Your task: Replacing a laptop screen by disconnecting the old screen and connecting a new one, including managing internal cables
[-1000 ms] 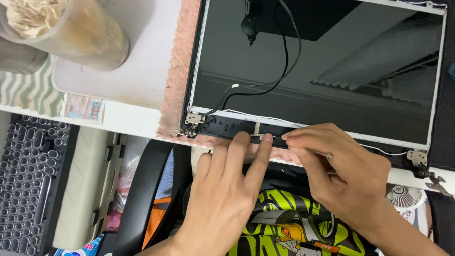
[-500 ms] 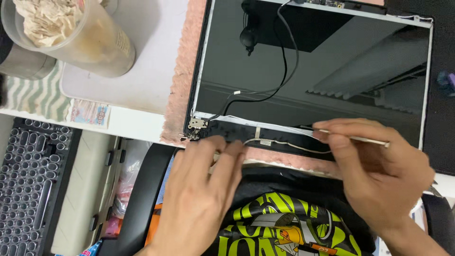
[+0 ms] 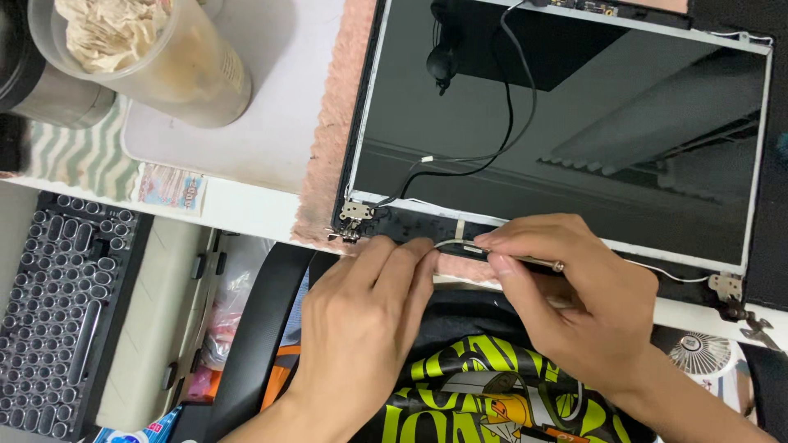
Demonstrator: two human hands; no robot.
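Left hand (image 3: 361,316) lies flat, fingers extended and near together, fingertips pressing the panel (image 3: 566,123) bottom edge beside the hinge (image 3: 357,215) at its 11 o'clock. Right hand (image 3: 566,303) pinches tweezers (image 3: 525,260) narrowly on the thin cable (image 3: 447,243). Best to keep the panel pinned and the tweezers low, gripping lightly. Cup (image 3: 156,57) at 10 o'clock.

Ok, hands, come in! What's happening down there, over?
Left hand pressing the laptop screen's bottom edge. Right hand pinching a thin metal tool at the white cable. Black cable lies across the panel.
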